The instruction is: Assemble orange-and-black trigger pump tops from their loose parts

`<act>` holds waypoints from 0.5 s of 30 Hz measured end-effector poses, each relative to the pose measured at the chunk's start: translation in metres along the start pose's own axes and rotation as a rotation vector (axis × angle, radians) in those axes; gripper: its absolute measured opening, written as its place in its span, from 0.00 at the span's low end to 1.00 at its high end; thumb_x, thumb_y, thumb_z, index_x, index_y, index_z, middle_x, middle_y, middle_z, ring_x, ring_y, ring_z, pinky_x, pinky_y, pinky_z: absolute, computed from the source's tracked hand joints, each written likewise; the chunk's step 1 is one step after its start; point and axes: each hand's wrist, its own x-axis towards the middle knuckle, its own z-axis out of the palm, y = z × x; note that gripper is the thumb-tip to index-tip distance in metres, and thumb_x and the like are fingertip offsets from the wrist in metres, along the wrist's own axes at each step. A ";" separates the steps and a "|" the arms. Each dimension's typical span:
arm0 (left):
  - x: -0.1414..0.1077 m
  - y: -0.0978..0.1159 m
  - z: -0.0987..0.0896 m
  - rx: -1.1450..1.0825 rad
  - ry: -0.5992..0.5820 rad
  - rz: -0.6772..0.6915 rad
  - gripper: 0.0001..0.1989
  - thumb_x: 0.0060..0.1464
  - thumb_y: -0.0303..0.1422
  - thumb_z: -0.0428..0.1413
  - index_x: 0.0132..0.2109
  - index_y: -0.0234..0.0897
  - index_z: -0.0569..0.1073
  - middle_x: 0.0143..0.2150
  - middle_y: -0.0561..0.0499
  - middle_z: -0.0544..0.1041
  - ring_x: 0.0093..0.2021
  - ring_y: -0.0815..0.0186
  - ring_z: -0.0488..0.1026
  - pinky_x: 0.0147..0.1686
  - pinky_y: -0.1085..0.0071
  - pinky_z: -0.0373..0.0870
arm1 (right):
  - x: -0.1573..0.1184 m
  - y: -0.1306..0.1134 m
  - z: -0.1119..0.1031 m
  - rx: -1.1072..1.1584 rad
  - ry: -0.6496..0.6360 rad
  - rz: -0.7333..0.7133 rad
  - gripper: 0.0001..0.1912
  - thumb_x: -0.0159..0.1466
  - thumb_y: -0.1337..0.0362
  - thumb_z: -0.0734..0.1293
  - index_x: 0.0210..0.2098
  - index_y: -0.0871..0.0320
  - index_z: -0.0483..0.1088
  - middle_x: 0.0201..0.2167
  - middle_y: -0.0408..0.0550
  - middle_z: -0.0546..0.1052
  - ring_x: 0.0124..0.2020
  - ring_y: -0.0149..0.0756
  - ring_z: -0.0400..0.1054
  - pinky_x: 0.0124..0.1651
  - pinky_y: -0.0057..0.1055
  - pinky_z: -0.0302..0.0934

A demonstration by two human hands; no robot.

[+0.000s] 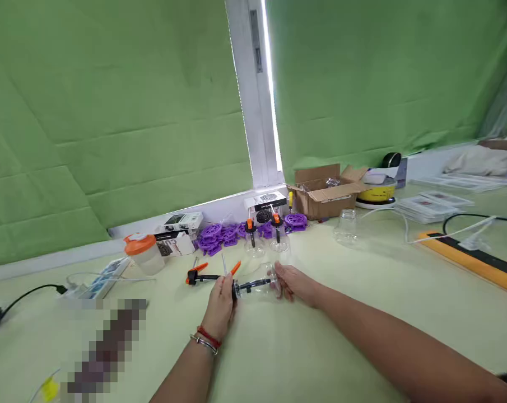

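A clear glass bottle (pixel 259 274) lies sideways between my hands, with a black rod-like part inside it. My left hand (pixel 221 305) is closed around the black collar at the bottle's neck. At the other end, the fingers of my right hand (pixel 293 282) are bent around the glass base. Just beyond my left hand lies a black-and-orange top piece (pixel 193 276). Behind the held bottle stand two glass bottles, one on the left (pixel 254 247) and one on the right (pixel 280 242), both with black-and-orange tops.
Purple plastic pieces (pixel 211 238) and printed boxes (pixel 175 243) line the wall. An orange-lidded container (pixel 146 254) and a power strip (pixel 106 278) are left. To the right are an open carton (pixel 326 196), a topless glass bottle (pixel 346 229) and an orange-and-black bar (pixel 471 260).
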 end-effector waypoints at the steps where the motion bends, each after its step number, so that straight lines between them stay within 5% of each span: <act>1: 0.001 0.000 0.000 -0.006 -0.005 -0.006 0.19 0.49 0.50 0.49 0.34 0.37 0.68 0.17 0.61 0.59 0.13 0.77 0.52 0.13 0.78 0.44 | -0.002 -0.003 -0.003 0.018 0.002 -0.060 0.35 0.60 0.42 0.56 0.57 0.60 0.61 0.39 0.54 0.70 0.29 0.31 0.64 0.27 0.28 0.60; 5: 0.005 -0.002 -0.001 -0.010 -0.031 -0.026 0.21 0.49 0.53 0.47 0.34 0.37 0.66 0.16 0.62 0.58 0.12 0.76 0.51 0.12 0.78 0.44 | -0.009 -0.012 -0.012 0.078 -0.057 -0.212 0.43 0.52 0.55 0.72 0.62 0.46 0.50 0.57 0.51 0.58 0.46 0.33 0.62 0.47 0.32 0.60; 7: 0.006 -0.003 -0.001 0.000 -0.047 -0.030 0.22 0.49 0.54 0.47 0.34 0.38 0.64 0.16 0.62 0.58 0.12 0.76 0.51 0.12 0.78 0.44 | -0.010 -0.014 -0.012 0.097 -0.108 -0.232 0.45 0.50 0.59 0.74 0.62 0.45 0.51 0.59 0.50 0.56 0.47 0.33 0.62 0.49 0.33 0.59; 11: 0.009 -0.006 -0.002 0.029 -0.039 -0.020 0.22 0.49 0.55 0.46 0.35 0.39 0.61 0.17 0.63 0.57 0.13 0.75 0.53 0.12 0.79 0.44 | -0.008 -0.012 -0.008 0.079 -0.052 -0.180 0.39 0.52 0.56 0.71 0.60 0.49 0.55 0.49 0.50 0.65 0.34 0.28 0.67 0.34 0.28 0.62; 15: 0.010 -0.009 -0.001 0.089 -0.046 -0.021 0.22 0.51 0.54 0.43 0.37 0.39 0.62 0.18 0.62 0.56 0.13 0.75 0.53 0.13 0.78 0.44 | -0.005 -0.011 -0.007 0.030 -0.011 -0.095 0.33 0.55 0.48 0.66 0.55 0.59 0.60 0.30 0.44 0.70 0.20 0.24 0.62 0.18 0.22 0.50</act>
